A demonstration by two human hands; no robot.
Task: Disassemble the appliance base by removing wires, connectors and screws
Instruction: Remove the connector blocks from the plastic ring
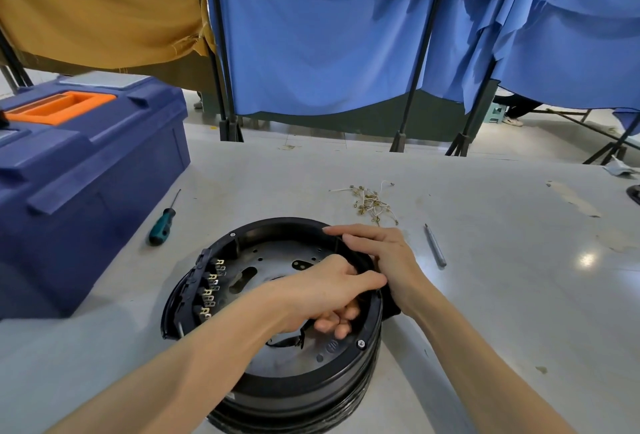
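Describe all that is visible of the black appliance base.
The appliance base is a round black shell, seemingly plastic, standing open side up on the grey table. Inside lies a perforated metal plate; metal terminals line its left wall. The left hand reaches inside; the right hand rests on its far-right rim.

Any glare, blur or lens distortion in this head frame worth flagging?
Head view: a small glare spot on the table at right; wide-angle bowing of the curtain poles and table edge; the blue toolbox at left looks slightly smeared; left hand, right hand and appliance base are evenly lit, sharp, shadows soft.
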